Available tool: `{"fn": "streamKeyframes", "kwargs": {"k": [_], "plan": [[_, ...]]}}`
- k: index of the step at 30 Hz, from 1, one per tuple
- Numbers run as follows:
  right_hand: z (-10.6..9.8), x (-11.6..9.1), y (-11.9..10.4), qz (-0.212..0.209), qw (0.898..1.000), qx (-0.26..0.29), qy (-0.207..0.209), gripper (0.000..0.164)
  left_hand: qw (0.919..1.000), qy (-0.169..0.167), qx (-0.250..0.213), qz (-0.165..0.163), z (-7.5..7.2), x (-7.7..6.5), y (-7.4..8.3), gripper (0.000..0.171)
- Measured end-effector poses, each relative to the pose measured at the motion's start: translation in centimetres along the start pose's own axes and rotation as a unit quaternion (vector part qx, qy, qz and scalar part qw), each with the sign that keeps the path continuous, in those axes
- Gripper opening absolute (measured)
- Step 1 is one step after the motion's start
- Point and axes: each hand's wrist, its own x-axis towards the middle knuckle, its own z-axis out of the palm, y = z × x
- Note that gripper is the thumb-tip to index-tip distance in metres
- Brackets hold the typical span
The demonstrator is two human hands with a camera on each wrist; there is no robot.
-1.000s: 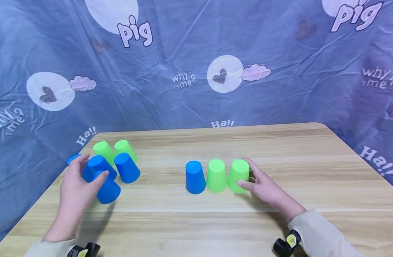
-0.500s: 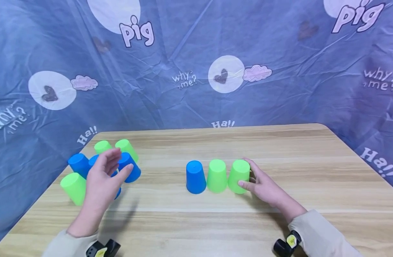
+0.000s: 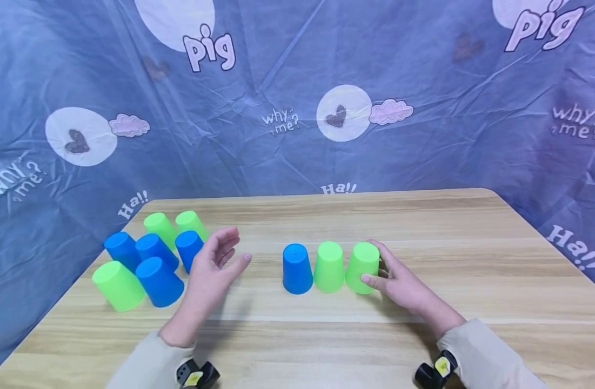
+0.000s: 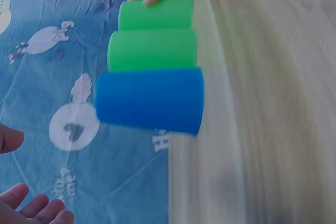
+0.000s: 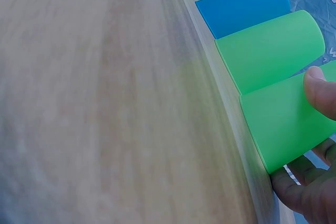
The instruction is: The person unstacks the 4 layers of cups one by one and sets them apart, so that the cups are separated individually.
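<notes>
Three upside-down cups stand in a row near the table's middle: a blue cup [image 3: 297, 269] on the left, a middle green cup [image 3: 328, 267], and a right green cup [image 3: 360, 270]. My right hand [image 3: 403, 283] grips the right green cup, thumb on its near side and fingers around its right side; the right wrist view shows the thumb on the cup wall [image 5: 286, 121]. Between this row and a left-hand group of cups, my left hand [image 3: 212, 273] hovers with relaxed fingers, holding nothing. In the left wrist view its fingers [image 4: 37, 205] are apart from the blue cup.
At the table's left stand several upside-down cups: a near green cup [image 3: 118, 286], a near blue cup [image 3: 159, 282], more blue cups such as this one [image 3: 121, 249], and two green ones behind. A printed blue cloth [image 3: 278, 65] hangs behind the wooden table [image 3: 423, 227].
My left hand has moved right, away from the left group, uncovering the cups there. My right hand stays on the right green cup, and the row has not moved.
</notes>
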Motion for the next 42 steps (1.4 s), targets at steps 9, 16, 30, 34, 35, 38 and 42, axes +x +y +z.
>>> {"fn": "streamKeyframes", "kwargs": {"k": [9, 16, 30, 34, 35, 38, 42], "plan": [[0.0, -0.1, 0.0, -0.002, 1.000, 0.004, 0.004, 0.068, 0.9982, -0.055, -0.008, -0.024, 3.1, 0.1, -0.8, 0.059], [-0.1, -0.1, 0.1, -0.004, 1.000, 0.006, 0.002, 0.068, 0.9962, -0.080, 0.001, -0.035, 4.9, 0.2, -1.2, 0.064], [-0.1, -0.1, 0.1, 0.003, 1.000, 0.007, 0.000, 0.070, 0.9919, -0.117, -0.003, -0.049, 6.9, 0.4, -1.9, 0.065], [-0.1, -0.1, 0.1, 0.002, 1.000, 0.006, 0.001, 0.070, 0.9909, -0.125, -0.009, -0.050, 7.1, 0.5, -2.1, 0.065], [-0.1, -0.1, 0.1, 0.002, 1.000, 0.007, 0.001, 0.070, 0.9907, -0.126, -0.010, -0.050, 7.2, 0.6, -2.1, 0.065], [-0.1, -0.1, 0.1, 0.002, 1.000, 0.008, 0.000, 0.070, 0.9905, -0.128, -0.008, -0.049, 7.3, 0.6, -2.3, 0.063], [-0.1, -0.1, 0.1, 0.005, 1.000, 0.009, 0.001, 0.070, 0.9905, -0.129, -0.003, -0.048, 7.3, 0.6, -2.5, 0.061]]}}
